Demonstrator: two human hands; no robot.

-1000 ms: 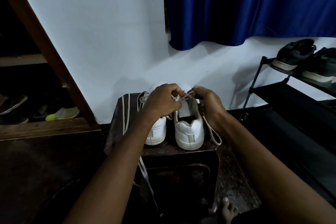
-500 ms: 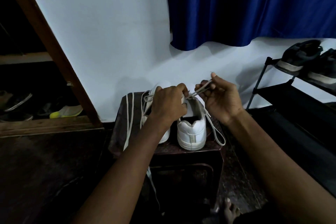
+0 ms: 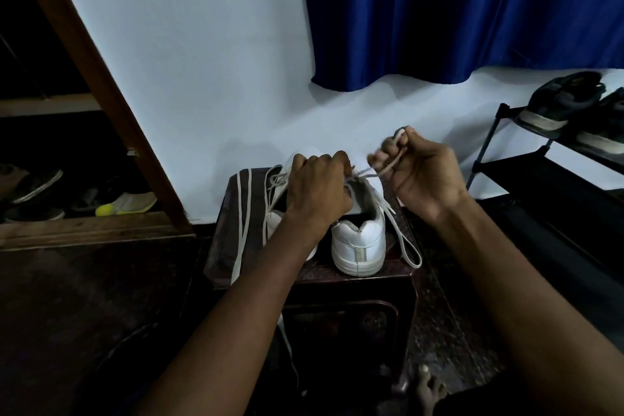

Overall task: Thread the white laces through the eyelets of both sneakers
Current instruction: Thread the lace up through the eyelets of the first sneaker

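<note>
Clearly, from my head view, the lace (image 3: 381,171) is soft, light and limp, best taken near its tip. My right hand (image 3: 423,176) pinches it taut, fingers curled. My left hand (image 3: 317,191) grips the right sneaker (image 3: 358,241) by its eyelets, near the stool's (image 3: 391,275) front edge.

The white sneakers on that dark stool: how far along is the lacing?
Partly done. The right white sneaker is in hand: the right hand pulls a white lace out from it while the left hand steadies it. The left white sneaker shows loose laces; a spare lace drapes over the dark stool.
</note>
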